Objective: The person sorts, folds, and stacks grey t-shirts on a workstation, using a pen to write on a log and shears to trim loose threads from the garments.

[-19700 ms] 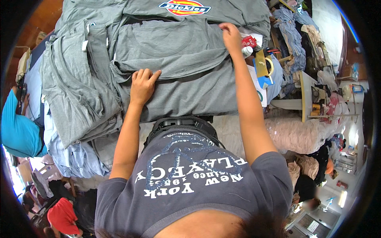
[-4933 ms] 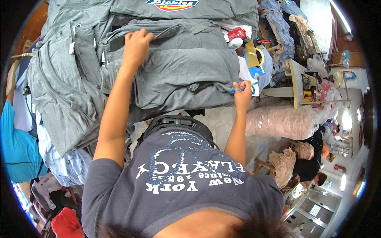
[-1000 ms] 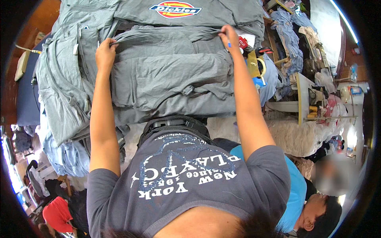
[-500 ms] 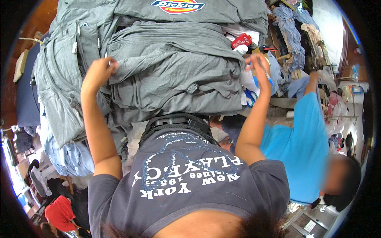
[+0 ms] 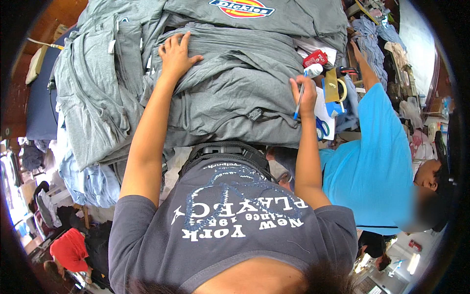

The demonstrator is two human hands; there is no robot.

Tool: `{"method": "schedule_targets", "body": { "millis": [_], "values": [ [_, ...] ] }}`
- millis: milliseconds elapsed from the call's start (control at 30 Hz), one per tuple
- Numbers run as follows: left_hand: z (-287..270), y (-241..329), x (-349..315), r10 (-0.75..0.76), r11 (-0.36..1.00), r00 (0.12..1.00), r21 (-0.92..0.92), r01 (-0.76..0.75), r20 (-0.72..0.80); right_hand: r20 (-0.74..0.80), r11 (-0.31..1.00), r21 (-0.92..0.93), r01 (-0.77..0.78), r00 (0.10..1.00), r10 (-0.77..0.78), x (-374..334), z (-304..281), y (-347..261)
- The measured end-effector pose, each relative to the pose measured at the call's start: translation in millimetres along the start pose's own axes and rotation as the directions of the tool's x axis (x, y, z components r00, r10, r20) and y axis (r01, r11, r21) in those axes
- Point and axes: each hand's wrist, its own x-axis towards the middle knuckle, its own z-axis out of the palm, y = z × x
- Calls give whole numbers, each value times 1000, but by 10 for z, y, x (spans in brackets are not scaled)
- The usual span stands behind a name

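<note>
My left hand point(image 5: 175, 55) lies flat, fingers spread, on the top of a stack of folded grey garments point(image 5: 235, 93) in front of me. My right hand point(image 5: 304, 93) is at the stack's right edge, closed on a blue pen point(image 5: 297, 104) that points down at the grey fabric. More grey garments point(image 5: 93, 93) hang in a heap over the table's left side. A grey garment with a red and yellow oval patch point(image 5: 242, 8) lies at the far edge.
A person in a bright blue shirt point(image 5: 377, 161) leans in at my right, one hand point(image 5: 356, 49) reaching over the cluttered table side. A red object point(image 5: 316, 57), a yellow tape dispenser point(image 5: 333, 89) and blue scissors point(image 5: 322, 128) lie there. Light blue cloth point(image 5: 88, 181) hangs lower left.
My left hand has moved right from the stack's left edge onto its top. My right hand came down to the stack's right edge with the pen. The person in blue has leaned farther in.
</note>
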Motion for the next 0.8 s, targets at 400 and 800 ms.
{"method": "schedule_targets", "body": {
  "millis": [400,800],
  "values": [
    [-585,362,-656,266,936,956,-271,-226,123,179,998,-29,51,983,-45,-543,-446,-201],
    [-878,557,-1212,332,943,831,-160,-291,446,118,639,-465,-613,672,731,-316,-954,419]
  ]
}}
